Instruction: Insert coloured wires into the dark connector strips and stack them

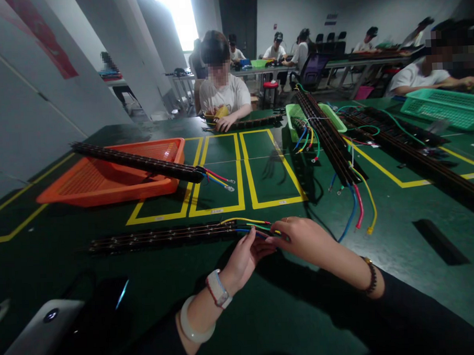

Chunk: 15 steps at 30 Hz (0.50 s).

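Observation:
A long black wire harness (161, 237) lies across the green table in front of me, its coloured wires (251, 224) coming out at the right end. My left hand (246, 255) is closed on these wires from below, thumb on top. From the right, my right hand (298, 237) pinches the same wires, yellow, green, blue and red, close to their ends. Both hands nearly touch each other, and the wire tips are hidden by the fingers of my right hand.
An orange basket (104, 196) with another black harness (138, 163) across it stands at left. More harnesses (325, 132) rest over a light green basket (338, 118) at right. A black strip (440, 241) lies nearer. Phone-like devices (43, 332) sit front left. A co-worker (223, 91) sits opposite.

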{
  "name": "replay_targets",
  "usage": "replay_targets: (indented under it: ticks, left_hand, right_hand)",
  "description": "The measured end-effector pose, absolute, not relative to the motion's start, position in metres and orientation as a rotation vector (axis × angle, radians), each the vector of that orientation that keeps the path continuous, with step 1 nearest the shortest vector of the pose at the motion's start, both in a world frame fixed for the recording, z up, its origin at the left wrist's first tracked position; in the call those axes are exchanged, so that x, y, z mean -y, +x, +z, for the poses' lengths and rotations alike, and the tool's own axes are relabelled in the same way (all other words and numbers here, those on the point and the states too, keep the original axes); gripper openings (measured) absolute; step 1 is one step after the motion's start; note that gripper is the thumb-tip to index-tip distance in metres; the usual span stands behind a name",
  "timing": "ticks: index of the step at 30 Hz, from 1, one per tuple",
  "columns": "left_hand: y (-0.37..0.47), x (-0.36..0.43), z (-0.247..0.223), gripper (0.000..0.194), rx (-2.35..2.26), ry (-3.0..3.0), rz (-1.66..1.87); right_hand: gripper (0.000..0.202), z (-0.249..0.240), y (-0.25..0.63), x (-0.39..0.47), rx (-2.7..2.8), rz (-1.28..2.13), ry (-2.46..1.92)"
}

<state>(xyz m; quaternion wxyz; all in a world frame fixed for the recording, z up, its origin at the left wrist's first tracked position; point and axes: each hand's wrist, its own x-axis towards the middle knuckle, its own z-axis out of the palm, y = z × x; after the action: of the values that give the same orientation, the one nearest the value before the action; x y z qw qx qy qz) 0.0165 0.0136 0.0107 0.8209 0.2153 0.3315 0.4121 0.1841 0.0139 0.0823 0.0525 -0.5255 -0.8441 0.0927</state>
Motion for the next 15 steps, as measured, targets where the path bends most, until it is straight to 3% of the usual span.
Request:
replay_targets:
  ticks: [5, 15]
  left_hand:
    - [0.017, -0.014, 0.011, 0.035, -0.694, 0.461, 0.877]
    - [0.016, -0.008, 0.014, 0.03, -0.681, 0.755, 0.669]
  right_hand:
    - [0.028, 0.078, 0.181, -0.01, 2.698, 0.391, -1.557]
    - [0.016, 0.065, 0.192, -0.029, 2.69, 0.238, -1.521]
